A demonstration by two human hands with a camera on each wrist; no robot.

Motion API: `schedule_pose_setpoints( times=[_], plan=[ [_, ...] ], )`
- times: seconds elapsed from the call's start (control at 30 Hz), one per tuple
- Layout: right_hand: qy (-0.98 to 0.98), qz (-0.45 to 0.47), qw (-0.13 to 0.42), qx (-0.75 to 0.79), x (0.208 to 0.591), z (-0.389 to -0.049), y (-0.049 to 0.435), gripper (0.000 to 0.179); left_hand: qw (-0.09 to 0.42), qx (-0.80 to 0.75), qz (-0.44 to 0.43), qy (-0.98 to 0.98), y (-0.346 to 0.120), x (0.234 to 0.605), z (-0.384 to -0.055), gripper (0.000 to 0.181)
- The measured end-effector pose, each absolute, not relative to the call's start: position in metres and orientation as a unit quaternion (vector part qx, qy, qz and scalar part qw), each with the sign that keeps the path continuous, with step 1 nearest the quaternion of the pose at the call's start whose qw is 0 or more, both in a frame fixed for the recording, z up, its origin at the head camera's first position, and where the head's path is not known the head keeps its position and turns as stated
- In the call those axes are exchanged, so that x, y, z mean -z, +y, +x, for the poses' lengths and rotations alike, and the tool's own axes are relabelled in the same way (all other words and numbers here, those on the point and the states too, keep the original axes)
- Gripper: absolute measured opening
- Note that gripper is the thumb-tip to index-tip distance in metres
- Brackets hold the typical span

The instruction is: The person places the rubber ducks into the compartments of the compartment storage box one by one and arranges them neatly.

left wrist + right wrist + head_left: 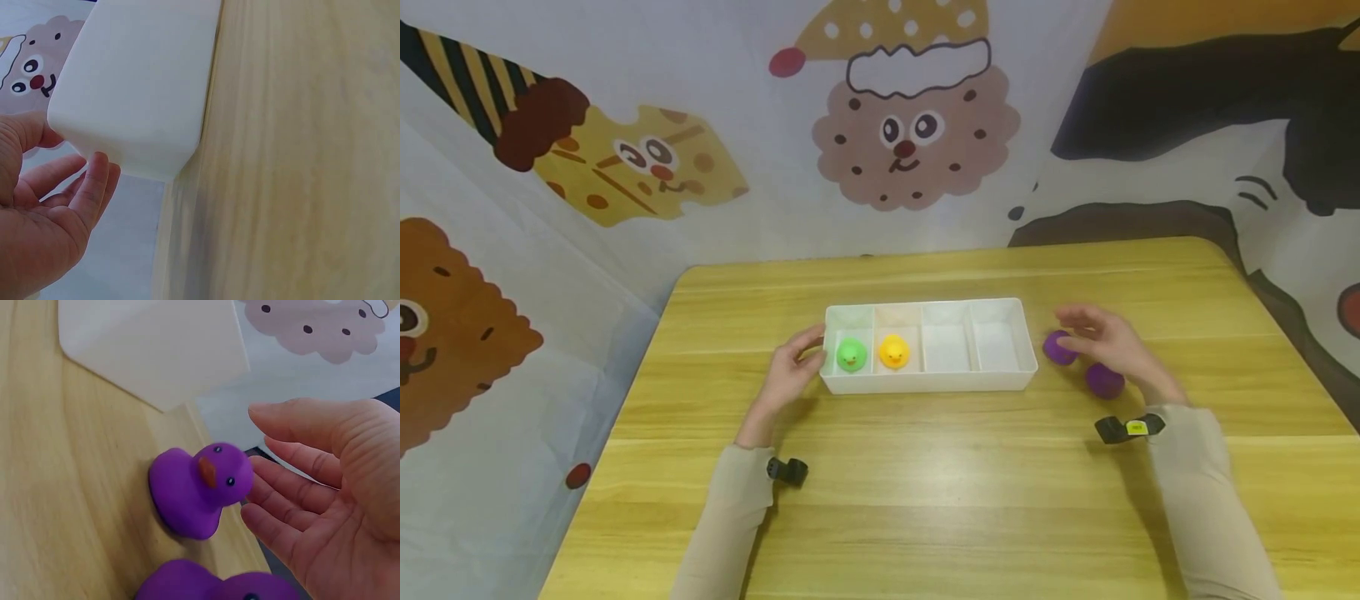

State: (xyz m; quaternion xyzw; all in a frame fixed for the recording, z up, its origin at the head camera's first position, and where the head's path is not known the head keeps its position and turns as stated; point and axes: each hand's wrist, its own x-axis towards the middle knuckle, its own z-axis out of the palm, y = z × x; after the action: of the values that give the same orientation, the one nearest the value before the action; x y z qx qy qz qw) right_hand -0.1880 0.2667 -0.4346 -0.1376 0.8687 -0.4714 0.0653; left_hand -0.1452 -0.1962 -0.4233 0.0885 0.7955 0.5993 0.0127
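Note:
A white tray with a row of compartments lies on the table. A green rubber duck sits in its leftmost compartment and a yellow rubber duck in the one beside it. My left hand is at the tray's left end, fingertips touching or very near the end wall. To the right of the tray stand two purple rubber ducks, a farther one and a nearer one. Over them hovers my right hand, fingers spread beside the farther duck, holding nothing; contact is unclear.
The wooden table extends in front of the tray. A cloth with cartoon figures hangs behind the table's back edge and along its left side. The tray's two right compartments hold nothing.

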Motion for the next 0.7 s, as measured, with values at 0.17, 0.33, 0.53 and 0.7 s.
schedule_pose_setpoints(
  times=[0.17,0.33,0.53,0.7],
  plan=[
    [0.871,-0.132,0.091,0.464,0.4375,-0.1894,0.2713,0.051,0.013,-0.592,0.089,0.801,-0.1944,0.4188,-0.1434,0.042],
    [0.868,-0.125,0.113,0.467,0.4396,-0.189,0.2733,0.053,0.012,-0.593,0.094,0.799,-0.1949,0.4201,-0.1438,0.042],
    [0.869,-0.126,0.118,0.464,0.4413,-0.189,0.2741,0.049,0.006,-0.591,0.101,0.8,-0.196,0.4226,-0.1449,0.042],
    [0.878,-0.126,0.122,0.445,0.4423,-0.1902,0.2757,0.048,0.007,-0.591,0.099,0.801,-0.1961,0.4229,-0.1455,0.043]
  ],
)
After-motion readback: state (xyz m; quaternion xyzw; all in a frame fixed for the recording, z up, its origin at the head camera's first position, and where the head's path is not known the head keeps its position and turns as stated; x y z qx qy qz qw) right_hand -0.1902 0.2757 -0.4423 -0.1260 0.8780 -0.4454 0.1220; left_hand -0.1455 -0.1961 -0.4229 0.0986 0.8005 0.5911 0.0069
